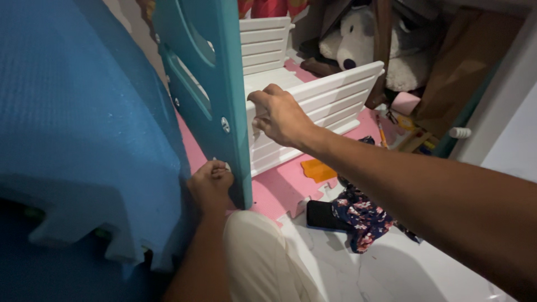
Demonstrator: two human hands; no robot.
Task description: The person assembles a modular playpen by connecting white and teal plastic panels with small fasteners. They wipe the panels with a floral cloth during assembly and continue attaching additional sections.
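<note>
Nearest, the left hand [210,183] is curled shut around the bottom edge of a teal panel [224,84], which stands upright between the two hands. Left of it a blue foam mat [78,128] leans close. To the right on the white floor [391,268] lie a dark phone [320,215] and a floral cloth [361,215], just beside a pink mat [279,187]. Farther, the right hand [277,114] grips the near end of a white slatted rail [330,100] that meets the panel. Far right sits a plush bear [363,45].
</note>
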